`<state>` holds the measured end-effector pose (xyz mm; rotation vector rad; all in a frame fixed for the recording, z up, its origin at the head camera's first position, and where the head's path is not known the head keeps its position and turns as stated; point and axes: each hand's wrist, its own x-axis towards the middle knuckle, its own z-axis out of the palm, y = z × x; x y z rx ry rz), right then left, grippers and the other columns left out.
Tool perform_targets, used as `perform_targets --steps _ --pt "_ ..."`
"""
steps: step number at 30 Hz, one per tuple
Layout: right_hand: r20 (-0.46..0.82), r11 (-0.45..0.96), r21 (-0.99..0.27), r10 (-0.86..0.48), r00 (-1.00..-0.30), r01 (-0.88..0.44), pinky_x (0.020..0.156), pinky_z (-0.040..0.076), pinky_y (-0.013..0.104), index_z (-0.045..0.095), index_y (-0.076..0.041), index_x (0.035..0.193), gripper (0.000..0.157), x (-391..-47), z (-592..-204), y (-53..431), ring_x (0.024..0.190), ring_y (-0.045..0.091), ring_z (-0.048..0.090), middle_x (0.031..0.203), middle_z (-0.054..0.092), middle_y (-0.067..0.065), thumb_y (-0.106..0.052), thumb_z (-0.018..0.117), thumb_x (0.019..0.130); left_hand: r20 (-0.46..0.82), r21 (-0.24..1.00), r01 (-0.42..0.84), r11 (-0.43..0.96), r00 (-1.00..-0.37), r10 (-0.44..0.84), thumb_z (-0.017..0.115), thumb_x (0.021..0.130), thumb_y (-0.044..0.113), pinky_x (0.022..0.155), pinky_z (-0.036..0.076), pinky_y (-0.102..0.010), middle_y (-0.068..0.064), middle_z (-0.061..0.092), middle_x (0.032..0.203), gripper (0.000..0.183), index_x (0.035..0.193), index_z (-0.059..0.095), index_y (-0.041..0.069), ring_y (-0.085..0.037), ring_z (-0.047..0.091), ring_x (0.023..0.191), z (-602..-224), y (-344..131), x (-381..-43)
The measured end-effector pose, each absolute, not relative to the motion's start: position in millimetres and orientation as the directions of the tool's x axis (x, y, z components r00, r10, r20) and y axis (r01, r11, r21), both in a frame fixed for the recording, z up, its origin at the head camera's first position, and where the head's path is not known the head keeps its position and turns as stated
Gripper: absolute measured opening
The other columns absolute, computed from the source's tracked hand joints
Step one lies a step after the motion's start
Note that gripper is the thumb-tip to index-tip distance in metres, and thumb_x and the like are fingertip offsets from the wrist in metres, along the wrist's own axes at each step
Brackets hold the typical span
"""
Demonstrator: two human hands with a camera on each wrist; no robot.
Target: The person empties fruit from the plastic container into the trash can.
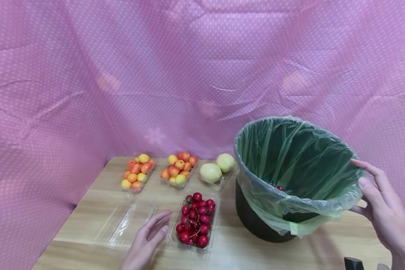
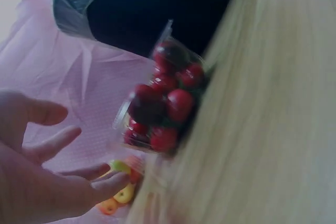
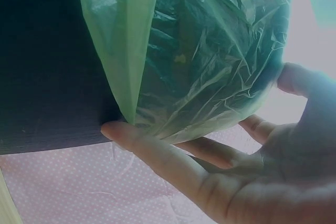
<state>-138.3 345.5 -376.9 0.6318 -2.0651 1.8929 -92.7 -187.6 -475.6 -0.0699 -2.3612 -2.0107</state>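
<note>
My left hand [image 1: 148, 238] hovers just left of a clear plastic box of dark red cherries [image 1: 194, 221], its fingers loosely bent and nothing in them. The left wrist view shows the same fingers spread apart, away from the cherries [image 2: 168, 98]. At the right, a black trash bin [image 1: 256, 221] stands lined with a thin green plastic bag [image 1: 290, 150] folded over its rim. My right hand [image 1: 388, 210] holds the bin's right side, thumb and fingers at the bagged rim. In the right wrist view one fingertip lies low on the bag's hanging edge [image 3: 134, 93].
Inside the bin a few red cherries [image 1: 279, 187] show. Along the back are boxes of orange and yellow fruit [image 1: 136, 172], similar fruit [image 1: 179, 168] and two pale green fruits [image 1: 210, 173]. A clear plastic lid [image 1: 125, 225] lies left. A black object [image 1: 353, 263] sits at the front edge.
</note>
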Motion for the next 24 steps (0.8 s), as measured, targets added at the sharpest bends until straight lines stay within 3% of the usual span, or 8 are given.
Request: perform_targets --steps 7,13,19,24 --pt "0.475 0.052 -0.873 -0.133 -0.870 -0.485 0.073 0.061 0.023 0.023 -0.007 0.161 0.053 -140.9 -374.3 344.9 0.108 0.013 0.069 0.124 0.065 0.008 0.002 0.028 0.109 0.013 0.987 0.021 0.156 -0.998 0.054 0.060 0.099 0.000 0.107 0.037 -0.015 -0.019 0.047 0.154 0.047 0.145 0.053 0.001 -0.039 0.042 0.143 -483.8 -181.7 -102.4" --pt "0.474 0.074 -0.872 -0.121 -0.872 -0.485 0.071 0.060 0.022 0.024 -0.007 0.161 0.052 -138.1 -374.0 345.0 0.108 0.012 0.068 0.125 0.064 0.006 0.002 0.028 0.109 -0.046 0.989 -0.029 0.145 -0.992 0.114 0.061 0.099 0.005 0.114 0.035 -0.027 -0.024 0.038 0.158 0.052 0.148 0.047 -0.003 -0.043 0.034 0.146 -493.8 -177.3 -103.2" --pt "0.484 0.060 -0.867 -0.138 -0.864 -0.495 0.072 0.061 0.024 0.024 -0.005 0.160 0.052 -137.3 -373.8 342.9 0.110 0.013 0.068 0.129 0.060 0.009 0.002 0.028 0.109 -0.032 0.992 -0.020 0.121 -0.994 0.100 0.053 0.096 -0.007 0.109 0.036 -0.017 -0.022 0.039 0.157 0.053 0.149 0.047 -0.003 -0.038 0.035 0.145 -503.5 -174.6 -102.4" --pt "0.477 0.065 -0.870 -0.138 -0.868 -0.488 0.072 0.061 0.024 0.024 -0.006 0.161 0.052 -136.3 -372.9 342.2 0.110 0.012 0.068 0.129 0.060 0.008 0.001 0.028 0.110 -0.033 0.997 -0.028 0.067 -0.997 0.073 0.044 0.097 -0.012 0.109 0.043 -0.023 -0.023 0.039 0.158 0.052 0.149 0.046 -0.004 -0.039 0.036 0.145 -504.8 -171.1 -101.1"
